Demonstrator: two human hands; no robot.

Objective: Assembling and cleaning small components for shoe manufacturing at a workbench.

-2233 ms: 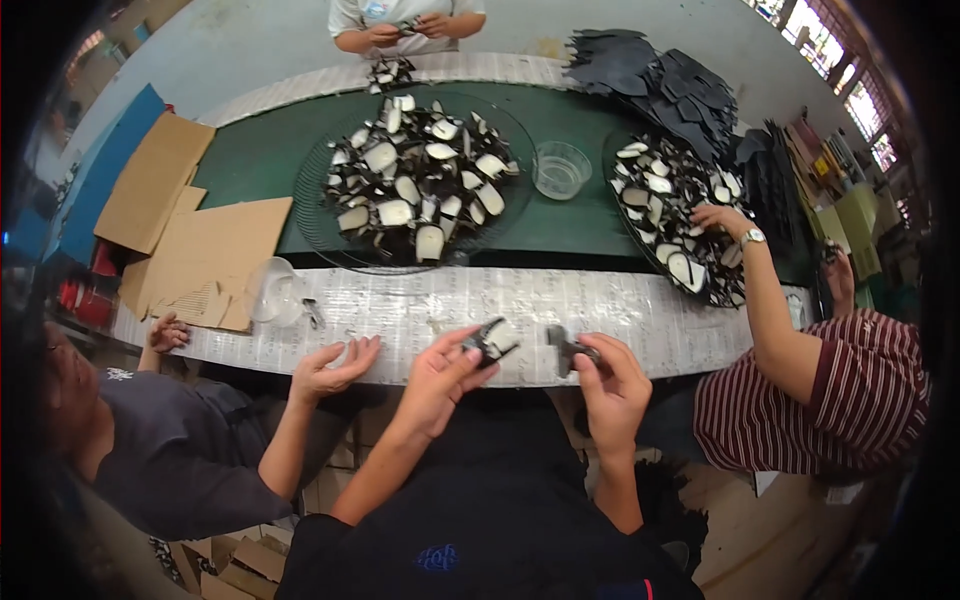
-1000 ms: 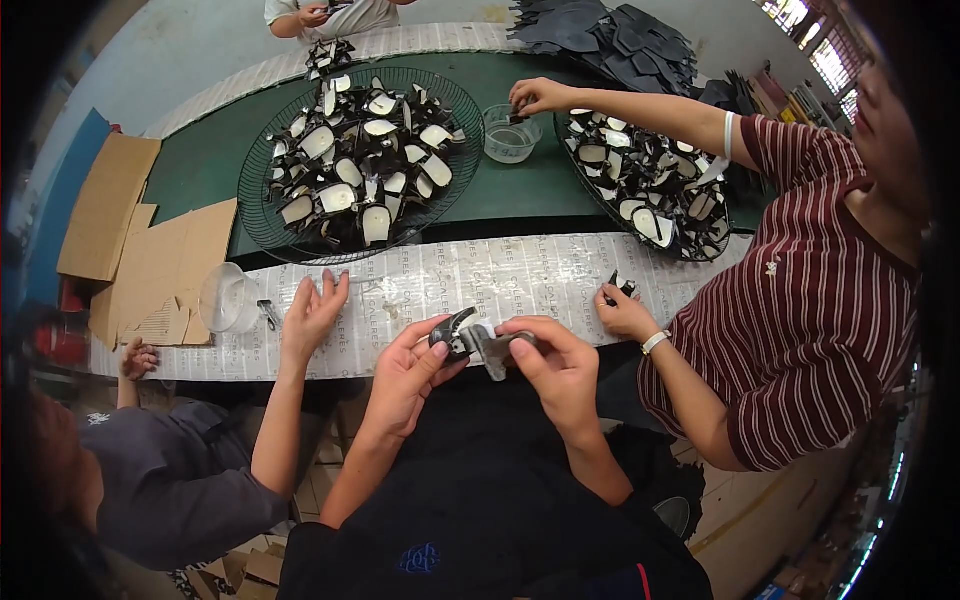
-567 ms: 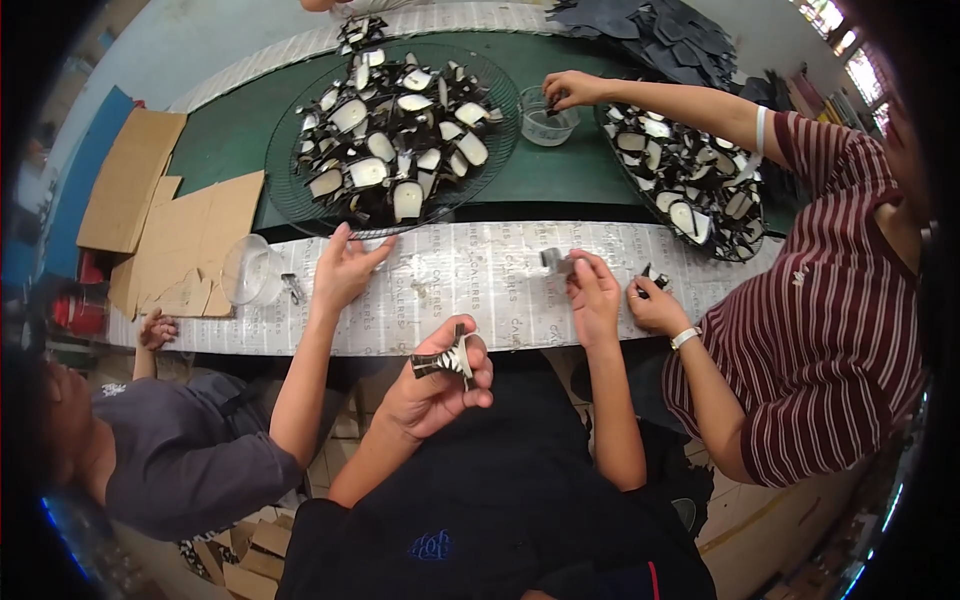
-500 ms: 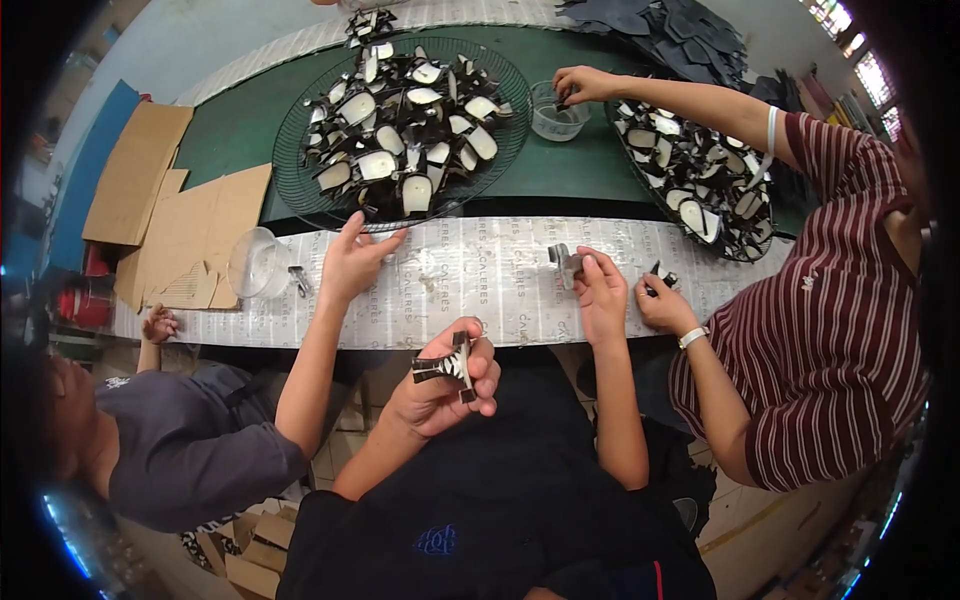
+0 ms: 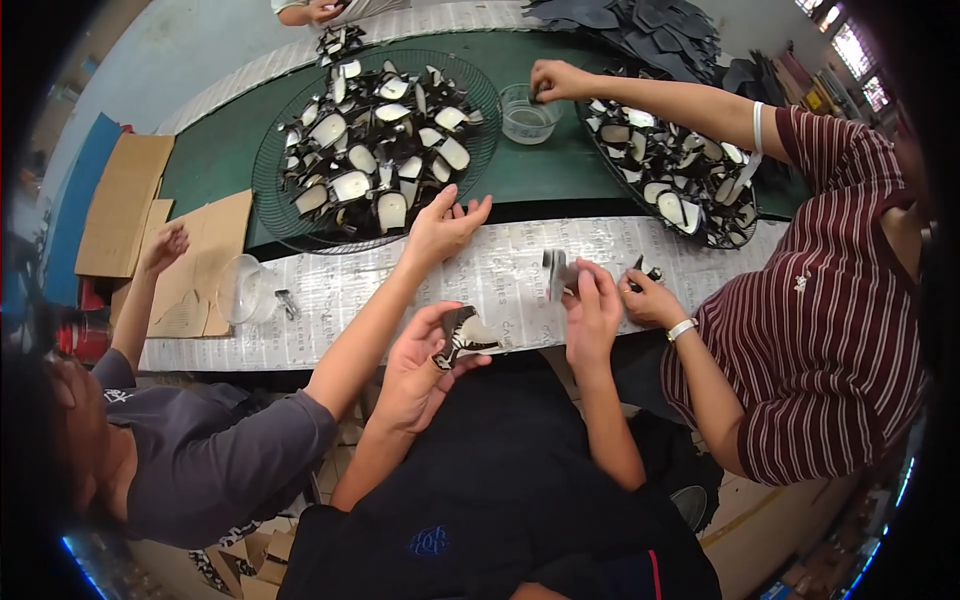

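Note:
My left hand (image 5: 408,370) is closed on a shoe heel (image 5: 465,335) with black covering and a pale inner face, held up before my chest at the table's near edge. White pleat-like strips show along the heel's dark edge. To its right, my right hand (image 5: 592,318) is raised, its fingers closed on a small grey tool (image 5: 556,274) with a flat face; its exact kind is unclear. The tool and the heel are apart. Beyond my hands stands a wire basket (image 5: 262,190) heaped with similar dark heels (image 5: 362,157) with pale faces.
A co-worker's open hand (image 5: 447,228) reaches across from the left. On the right, another co-worker's hand (image 5: 557,80) is at a clear tub (image 5: 527,118), beside a second heap of heels (image 5: 680,180). Cardboard (image 5: 205,250) and a clear container (image 5: 247,288) lie left; dark sheets (image 5: 640,25) lie behind.
The heel in my left hand has turned, showing more of its pale face. My right hand still holds the grey tool. The left co-worker's arm has moved right, across the table.

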